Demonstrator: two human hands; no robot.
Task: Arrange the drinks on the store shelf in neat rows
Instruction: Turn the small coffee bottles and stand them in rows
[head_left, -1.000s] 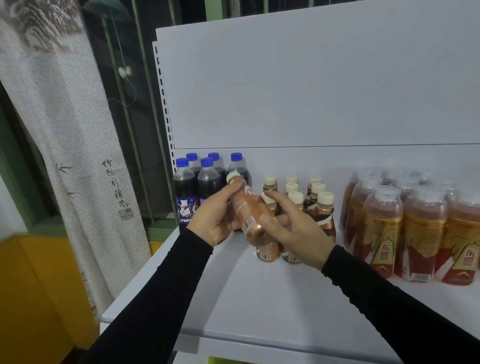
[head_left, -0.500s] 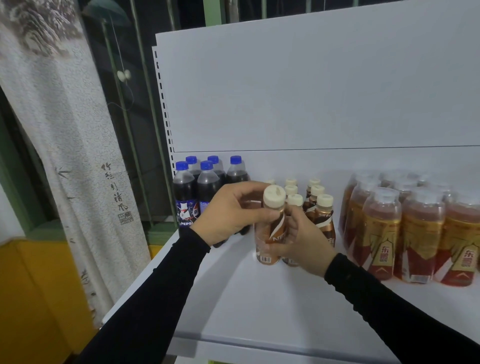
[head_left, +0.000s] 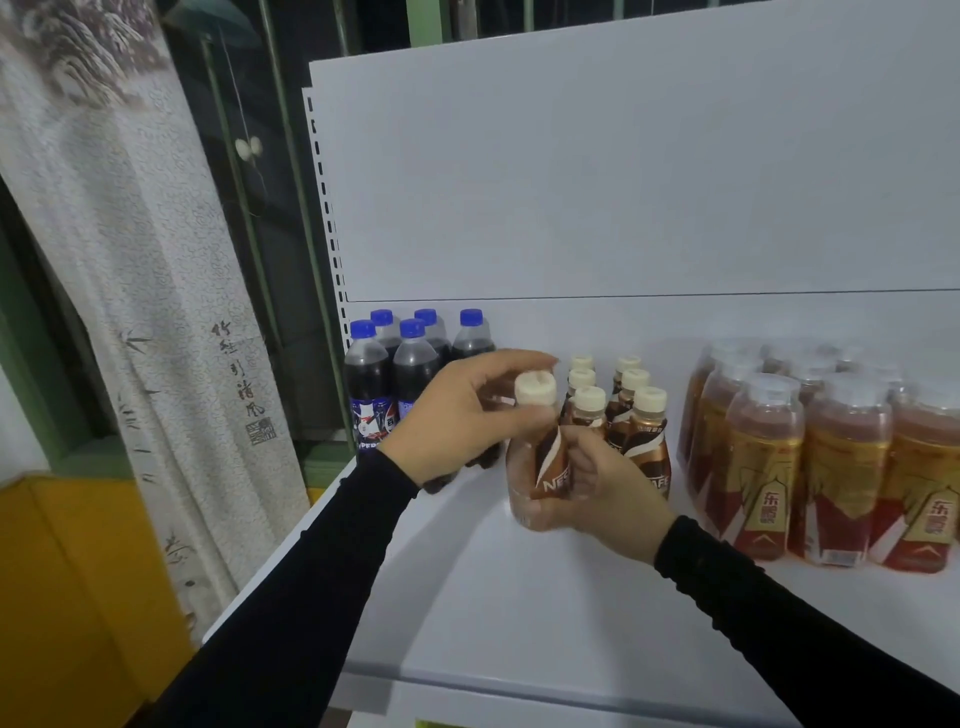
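A small brown coffee bottle (head_left: 540, 462) with a cream cap stands upright on the white shelf (head_left: 519, 613), just left of the front of the coffee rows. My right hand (head_left: 597, 488) grips its body from the right. My left hand (head_left: 457, 415) curls around its neck and cap from the left. Behind it stand several more coffee bottles (head_left: 623, 410) in two rows. Blue-capped cola bottles (head_left: 395, 374) fill the far left. Amber drink bottles with red and gold labels (head_left: 841, 457) stand in rows at the right.
The shelf's white back panel (head_left: 623, 182) rises behind the drinks, with a slotted upright (head_left: 324, 208) at its left edge. A pale patterned curtain (head_left: 130, 286) hangs to the left, beside a yellow cabinet (head_left: 57, 597).
The coffee bottle went from tilted in both hands to upright on the shelf. Both hands stayed on it, the left moving up to the cap.
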